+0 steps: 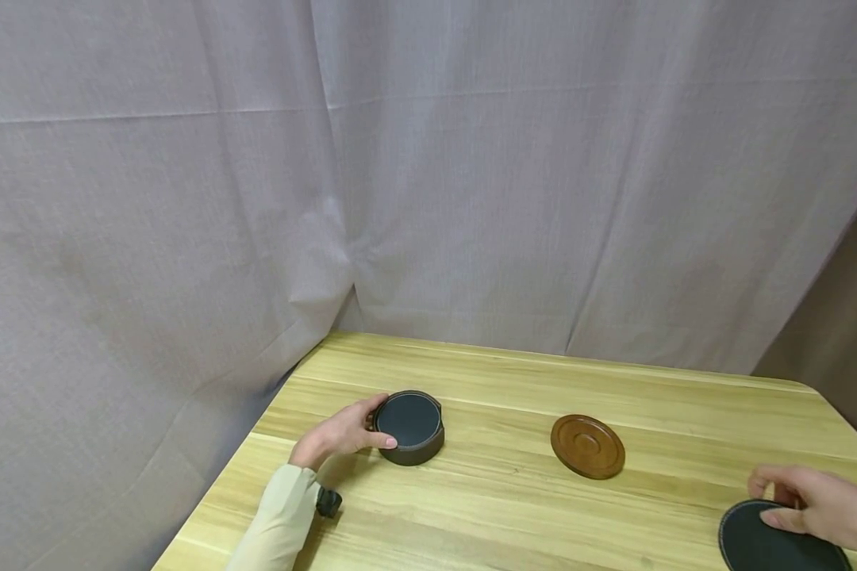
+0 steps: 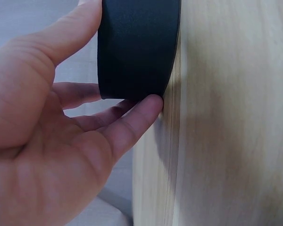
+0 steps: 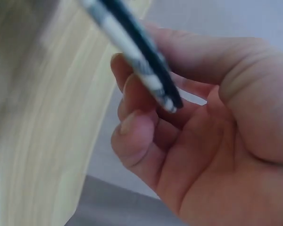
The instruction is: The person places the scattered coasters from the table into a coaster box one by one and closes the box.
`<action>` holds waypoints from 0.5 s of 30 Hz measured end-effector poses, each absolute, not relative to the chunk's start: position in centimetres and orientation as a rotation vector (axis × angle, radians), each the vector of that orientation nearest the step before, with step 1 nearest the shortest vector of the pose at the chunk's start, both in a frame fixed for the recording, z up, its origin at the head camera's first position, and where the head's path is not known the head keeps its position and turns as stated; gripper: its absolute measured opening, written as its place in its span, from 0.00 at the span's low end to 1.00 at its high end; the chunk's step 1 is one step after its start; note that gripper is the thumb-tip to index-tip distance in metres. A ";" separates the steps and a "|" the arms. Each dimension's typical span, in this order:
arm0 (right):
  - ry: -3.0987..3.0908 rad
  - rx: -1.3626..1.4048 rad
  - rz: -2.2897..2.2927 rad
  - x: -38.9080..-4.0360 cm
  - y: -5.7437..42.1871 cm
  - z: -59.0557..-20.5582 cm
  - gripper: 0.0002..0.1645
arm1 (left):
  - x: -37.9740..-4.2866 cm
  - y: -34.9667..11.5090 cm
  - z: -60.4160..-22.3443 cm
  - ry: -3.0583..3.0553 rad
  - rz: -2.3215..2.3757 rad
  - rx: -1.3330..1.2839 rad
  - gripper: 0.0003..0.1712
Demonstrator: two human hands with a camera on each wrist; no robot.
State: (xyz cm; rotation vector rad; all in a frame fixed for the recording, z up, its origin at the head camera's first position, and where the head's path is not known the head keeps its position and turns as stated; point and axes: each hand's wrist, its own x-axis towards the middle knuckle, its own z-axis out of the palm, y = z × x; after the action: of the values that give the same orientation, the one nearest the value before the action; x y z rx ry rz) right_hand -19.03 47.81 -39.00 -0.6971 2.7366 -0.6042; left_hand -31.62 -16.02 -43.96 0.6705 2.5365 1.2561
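Observation:
At the left of the table, a round black coaster holder (image 1: pixel 416 455) has a black stitched coaster (image 1: pixel 409 418) lying at its top. My left hand (image 1: pixel 346 430) grips the holder from the left side, thumb at its front rim. In the left wrist view the fingers bend around the holder's dark side wall (image 2: pixel 137 52). My right hand (image 1: pixel 821 503), at the right edge, pinches another round black coaster (image 1: pixel 771 543) with the thumb on top and fingers beneath. Its edge shows dark and whitish layers in the right wrist view, where the coaster (image 3: pixel 141 59) is blurred.
A round brown wooden coaster (image 1: pixel 588 446) with a ringed centre lies on the light wooden table (image 1: pixel 486 507) between the two hands. Grey curtains (image 1: pixel 471 198) hang behind the table and along its left side.

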 end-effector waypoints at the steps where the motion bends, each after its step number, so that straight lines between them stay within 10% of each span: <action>1: 2.740 -0.715 -0.601 -19.0 47.5 -38.9 0.07 | -31.6 -16.0 -44.0 2.538 1.256 0.669 0.54; 15: 2.781 -0.896 -0.574 -19.0 43.3 -36.7 0.10 | -31.7 -16.0 -44.1 2.553 1.235 0.663 0.55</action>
State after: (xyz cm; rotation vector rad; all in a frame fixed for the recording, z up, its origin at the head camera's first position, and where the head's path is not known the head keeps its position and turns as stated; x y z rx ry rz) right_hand -18.98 43.29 -36.73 -0.8960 2.7813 -0.5738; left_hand -31.74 -16.04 -44.12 0.6635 2.5532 1.2350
